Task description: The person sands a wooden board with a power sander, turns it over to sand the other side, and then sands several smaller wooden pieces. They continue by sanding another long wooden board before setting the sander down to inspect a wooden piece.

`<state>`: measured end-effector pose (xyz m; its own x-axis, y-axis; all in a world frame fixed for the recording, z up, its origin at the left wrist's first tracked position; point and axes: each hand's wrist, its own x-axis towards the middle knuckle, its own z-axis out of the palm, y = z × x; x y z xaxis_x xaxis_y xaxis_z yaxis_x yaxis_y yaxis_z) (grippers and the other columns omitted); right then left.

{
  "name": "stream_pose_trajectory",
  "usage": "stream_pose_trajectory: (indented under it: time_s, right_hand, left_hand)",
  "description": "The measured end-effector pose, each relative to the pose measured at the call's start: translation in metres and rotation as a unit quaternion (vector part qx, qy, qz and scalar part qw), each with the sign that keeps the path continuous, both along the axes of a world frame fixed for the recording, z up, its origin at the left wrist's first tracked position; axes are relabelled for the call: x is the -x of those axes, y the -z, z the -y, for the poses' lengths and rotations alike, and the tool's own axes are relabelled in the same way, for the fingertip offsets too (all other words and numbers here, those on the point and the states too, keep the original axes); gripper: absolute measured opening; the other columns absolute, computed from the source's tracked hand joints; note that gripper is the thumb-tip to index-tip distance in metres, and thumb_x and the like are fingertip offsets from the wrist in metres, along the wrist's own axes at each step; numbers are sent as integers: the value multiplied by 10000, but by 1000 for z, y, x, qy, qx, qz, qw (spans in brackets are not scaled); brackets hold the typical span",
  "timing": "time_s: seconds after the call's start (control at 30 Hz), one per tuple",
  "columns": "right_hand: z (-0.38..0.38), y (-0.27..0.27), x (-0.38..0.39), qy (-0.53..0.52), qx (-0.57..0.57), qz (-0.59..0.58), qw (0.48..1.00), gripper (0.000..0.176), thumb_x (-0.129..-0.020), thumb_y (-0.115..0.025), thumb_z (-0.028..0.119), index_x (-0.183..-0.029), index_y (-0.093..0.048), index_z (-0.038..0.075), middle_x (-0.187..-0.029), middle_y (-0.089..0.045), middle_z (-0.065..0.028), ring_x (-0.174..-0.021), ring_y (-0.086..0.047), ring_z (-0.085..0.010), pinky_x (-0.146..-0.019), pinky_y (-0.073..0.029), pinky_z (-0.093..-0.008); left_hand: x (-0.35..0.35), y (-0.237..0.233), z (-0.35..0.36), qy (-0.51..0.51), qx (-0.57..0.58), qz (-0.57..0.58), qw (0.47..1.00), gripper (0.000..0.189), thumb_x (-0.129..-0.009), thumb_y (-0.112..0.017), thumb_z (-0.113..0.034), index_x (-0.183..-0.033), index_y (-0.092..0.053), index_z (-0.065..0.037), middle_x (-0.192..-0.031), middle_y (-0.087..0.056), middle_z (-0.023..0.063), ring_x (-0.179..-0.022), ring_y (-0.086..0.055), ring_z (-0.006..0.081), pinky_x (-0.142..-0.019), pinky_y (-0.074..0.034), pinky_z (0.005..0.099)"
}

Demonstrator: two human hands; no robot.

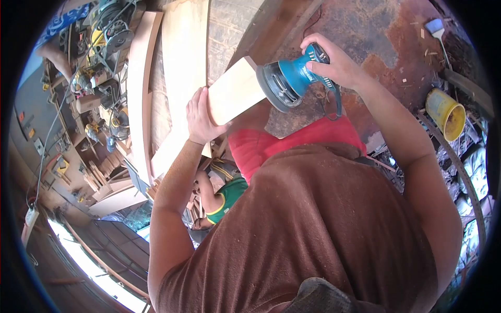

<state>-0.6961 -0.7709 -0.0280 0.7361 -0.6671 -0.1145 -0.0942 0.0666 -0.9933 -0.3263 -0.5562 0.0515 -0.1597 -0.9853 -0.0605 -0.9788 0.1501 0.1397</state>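
My right hand (338,63) grips the top of a teal and black orbital sander (293,78), its fingers wrapped round the body. The sander is tipped on its side, with its round pad against or very close to the end of a pale wooden board (235,94); exact contact is hard to make out. My left hand (201,117) holds the board's near left edge, fingers over its face and thumb along the lower side. From the sander's rear a dark cord or hose hangs down. The pad's underside is hidden.
Long pale planks (185,47) and a curved wooden piece (140,94) lie to the left. Beyond them are shelves with power tools (107,36). A person in a green top (229,201) is low beside me. A yellow bucket (446,115) and a brush (434,27) are at right.
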Motion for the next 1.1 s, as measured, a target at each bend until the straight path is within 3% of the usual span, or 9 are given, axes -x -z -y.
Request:
stream_pose_trajectory:
  time_s: [0.23,0.3,0.37,0.47,0.67,0.93,1.1]
  right_hand:
    - [27,17,-31,16,3,16,1000,434,-883,-691,285,-1260,-538,134,-1122,-586,-103,-1062,-583,-211,-935,-478,-397]
    - [37,18,-37,-3,-4,42,999,401,-926,-674,278,-1270,-525,136,-1158,-566,-71,-1096,-561,-192,-964,-462,-357]
    - [38,14,-40,14,13,-11,1000,397,-935,-666,289,-1273,-524,137,-1156,-563,-74,-1095,-558,-186,-957,-461,-353]
    - [27,24,-31,16,3,-24,1000,418,-902,-684,289,-1261,-536,133,-1136,-579,-92,-1076,-574,-198,-941,-472,-380]
    - [4,25,-7,15,23,-2,1000,433,-874,-694,289,-1250,-548,131,-1124,-594,-98,-1083,-595,-209,-945,-475,-386]
    - [34,25,-35,11,42,-6,999,424,-893,-672,264,-1273,-541,128,-1182,-570,-71,-1118,-560,-217,-990,-447,-389]
    - [3,9,-4,2,34,-15,999,424,-872,-685,222,-1258,-538,125,-1203,-572,-79,-1135,-562,-224,-1004,-447,-392]
  left_hand:
    - [-3,2,1,8,1,0,1000,1141,-660,-809,-582,-1488,-359,62,-1406,-484,290,-1283,-502,439,-1067,-382,536]
    - [-3,2,1,17,5,-3,1000,1142,-664,-808,-583,-1490,-357,64,-1408,-482,292,-1287,-499,440,-1069,-381,536]
    - [-4,1,0,10,-8,-2,1000,1145,-674,-804,-585,-1496,-347,67,-1412,-479,293,-1296,-491,442,-1073,-377,542]
    - [-5,3,-1,0,-19,7,1000,1205,-666,-813,-582,-1541,-278,51,-1440,-467,290,-1312,-480,449,-1093,-368,544]
    - [-5,2,0,-1,-26,3,1000,1166,-687,-799,-588,-1521,-304,60,-1439,-457,297,-1322,-470,447,-1083,-364,558]
    - [-7,3,0,12,-16,-2,1000,1172,-695,-788,-605,-1526,-291,55,-1440,-454,295,-1316,-476,444,-1074,-370,554]
    - [-7,4,-2,8,-16,8,1000,1170,-705,-773,-626,-1529,-290,50,-1437,-460,296,-1309,-485,445,-1070,-375,551]
